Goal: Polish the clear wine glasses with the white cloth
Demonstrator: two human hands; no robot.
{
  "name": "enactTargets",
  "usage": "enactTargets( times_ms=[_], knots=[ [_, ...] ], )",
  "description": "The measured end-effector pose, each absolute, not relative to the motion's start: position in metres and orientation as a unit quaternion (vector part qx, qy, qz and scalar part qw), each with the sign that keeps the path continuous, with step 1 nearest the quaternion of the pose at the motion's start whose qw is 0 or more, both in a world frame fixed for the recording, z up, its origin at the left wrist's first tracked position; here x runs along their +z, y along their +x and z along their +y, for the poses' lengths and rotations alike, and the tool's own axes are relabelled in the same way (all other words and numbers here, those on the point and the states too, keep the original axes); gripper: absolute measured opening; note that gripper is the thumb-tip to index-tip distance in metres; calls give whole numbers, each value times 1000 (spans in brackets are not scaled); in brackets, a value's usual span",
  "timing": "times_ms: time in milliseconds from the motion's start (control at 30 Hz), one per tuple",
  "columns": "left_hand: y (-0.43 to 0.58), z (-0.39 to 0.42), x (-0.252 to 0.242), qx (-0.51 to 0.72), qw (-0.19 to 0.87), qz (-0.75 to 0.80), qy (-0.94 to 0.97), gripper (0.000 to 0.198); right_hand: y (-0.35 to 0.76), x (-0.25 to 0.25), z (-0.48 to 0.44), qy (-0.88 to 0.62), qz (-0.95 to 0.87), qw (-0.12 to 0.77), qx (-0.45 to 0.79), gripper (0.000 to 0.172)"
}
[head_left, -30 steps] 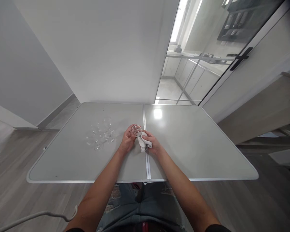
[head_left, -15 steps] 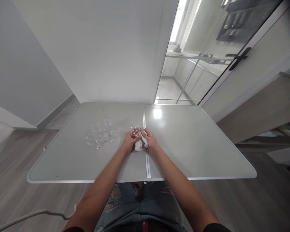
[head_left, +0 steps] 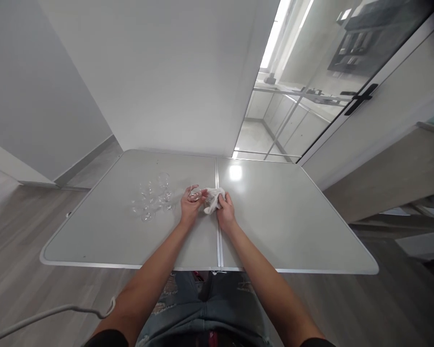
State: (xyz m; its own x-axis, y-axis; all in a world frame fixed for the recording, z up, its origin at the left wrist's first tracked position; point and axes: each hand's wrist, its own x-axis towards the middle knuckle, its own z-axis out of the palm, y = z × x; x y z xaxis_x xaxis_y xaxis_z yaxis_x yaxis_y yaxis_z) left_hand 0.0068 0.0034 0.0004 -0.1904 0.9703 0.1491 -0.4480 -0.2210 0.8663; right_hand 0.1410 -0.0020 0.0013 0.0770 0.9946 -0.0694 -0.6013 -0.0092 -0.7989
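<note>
My left hand (head_left: 190, 205) is wrapped round a clear glass (head_left: 195, 194), its fingers curled about the bowl. A white cloth (head_left: 214, 198) is gripped in my right hand (head_left: 226, 210), just to the right of the glass. The cloth touches the glass's right end and partly hides it. Both hands are over the middle of the table, close to its metal seam.
Several clear glasses (head_left: 152, 196) lie or stand in a group on the left half of the table (head_left: 292, 226). A metal seam (head_left: 218, 241) crosses the tabletop. Behind are a white wall (head_left: 159, 86) and a glass door (head_left: 292, 115).
My hands have drawn slightly apart. The left hand has shifted left with the glass, and the cloth is more spread out in my right hand. The camera has tilted slightly.
</note>
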Motion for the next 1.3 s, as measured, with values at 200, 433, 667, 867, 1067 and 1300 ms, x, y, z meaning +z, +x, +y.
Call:
enactTargets(
  times_ms=[200,433,667,867,1067,1300],
  knots=[
    [10,5,-10,658,469,432,400,38,132,1,-4,-306,-296,627,652,28],
    [12,-3,-7,620,490,439,428,38,138,-5,1,-320,-259,645,644,27],
    [7,-4,3,642,425,473,428,28,137,-5,-3,-362,-297,611,638,26],
    [9,-3,-1,624,458,450,446,33,140,-10,-2,-381,-330,603,618,23],
    [8,-2,-1,631,449,468,426,28,144,-12,-5,-382,-333,607,612,19],
    [9,-5,4,641,427,472,430,29,143,-8,-3,-372,-276,585,666,22]
  ],
)
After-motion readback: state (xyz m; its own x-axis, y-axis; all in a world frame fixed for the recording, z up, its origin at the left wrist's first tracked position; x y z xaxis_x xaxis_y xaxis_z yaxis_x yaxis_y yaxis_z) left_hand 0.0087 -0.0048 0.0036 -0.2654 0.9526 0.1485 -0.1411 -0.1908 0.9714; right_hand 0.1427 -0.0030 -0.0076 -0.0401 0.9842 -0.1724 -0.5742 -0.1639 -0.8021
